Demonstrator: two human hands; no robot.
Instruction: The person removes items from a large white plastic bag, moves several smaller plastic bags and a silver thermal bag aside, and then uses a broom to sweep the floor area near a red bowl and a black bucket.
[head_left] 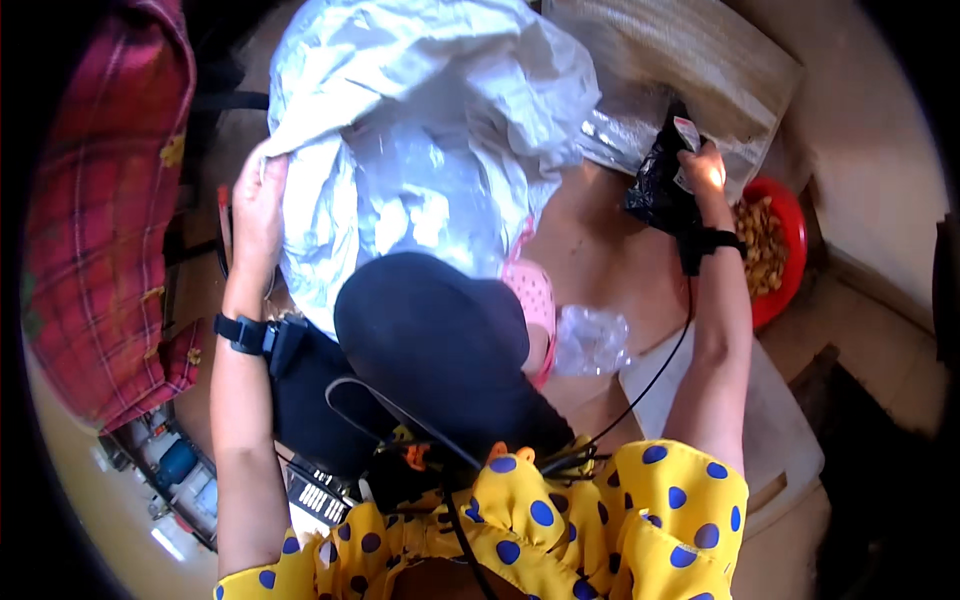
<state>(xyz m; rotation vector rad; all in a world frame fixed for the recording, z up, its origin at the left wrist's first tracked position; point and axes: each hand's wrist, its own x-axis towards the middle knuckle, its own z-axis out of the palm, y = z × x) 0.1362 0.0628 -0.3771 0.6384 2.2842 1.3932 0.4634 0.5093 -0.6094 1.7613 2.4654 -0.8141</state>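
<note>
A large white sack stands ahead of me with its mouth wide, and clear plastic shows inside. My left hand is closed on the left edge of its mouth, fingers partly hidden by the folds. Off to the right, my right hand grips a crumpled black plastic bag with a white label on it. The black bag is held apart from the sack, over the floor. What it contains, if anything, I cannot tell.
A red bowl of yellowish chunks stands beside my right wrist. Clear plastic lies near my pink clog. A whitish plastic stool or board is at the right, a pale woven sheet at the back, red plaid cloth at left.
</note>
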